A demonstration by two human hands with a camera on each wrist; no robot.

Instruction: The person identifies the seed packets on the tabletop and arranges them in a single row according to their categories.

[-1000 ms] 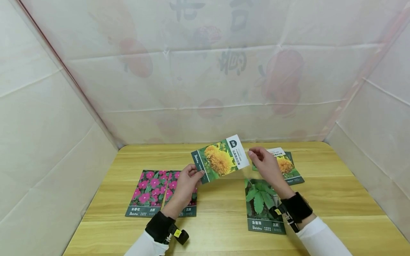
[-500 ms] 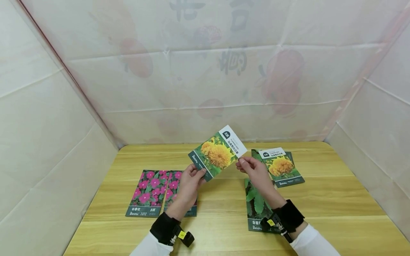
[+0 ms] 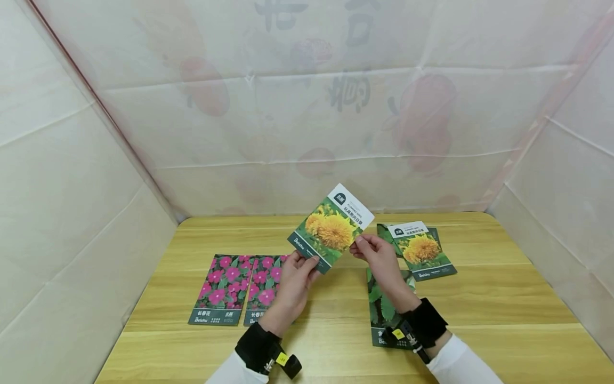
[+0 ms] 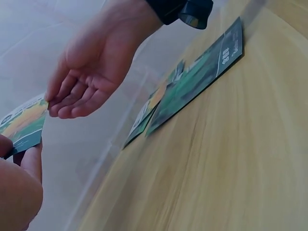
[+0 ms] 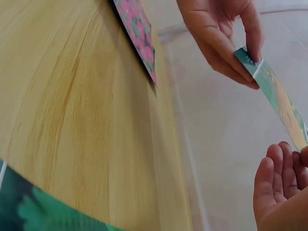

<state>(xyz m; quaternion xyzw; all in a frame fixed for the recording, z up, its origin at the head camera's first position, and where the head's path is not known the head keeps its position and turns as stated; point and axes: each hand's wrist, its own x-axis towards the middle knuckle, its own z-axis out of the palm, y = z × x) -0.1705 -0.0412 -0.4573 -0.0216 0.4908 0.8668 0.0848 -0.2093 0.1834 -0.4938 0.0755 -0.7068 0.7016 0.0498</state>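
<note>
Both hands hold up a yellow sunflower seed packet [image 3: 331, 230], tilted, above the middle of the table. My left hand [image 3: 295, 280] pinches its lower edge, thumb on the front. At its right edge the thumb and fingertips of my right hand [image 3: 382, 262] pinch the packet; the right wrist view shows the packet [image 5: 284, 103] stretched between the two hands. Below the right forearm lies a green-leaf seed packet [image 3: 379, 306], partly hidden by the wrist. Behind it a second sunflower packet [image 3: 422, 249] overlaps other green packets. Left of my left hand lie two pink-flower packets [image 3: 224, 280].
The wooden table [image 3: 331, 341] has rounded back corners. Pale fabric walls [image 3: 268, 128] rise behind it and on both sides. Each wrist carries a black strap with a small camera [image 3: 290, 365].
My right hand has moved left and taken hold of the sunflower packet's right edge. The packet has turned more upright, and my left hand has shifted slightly right.
</note>
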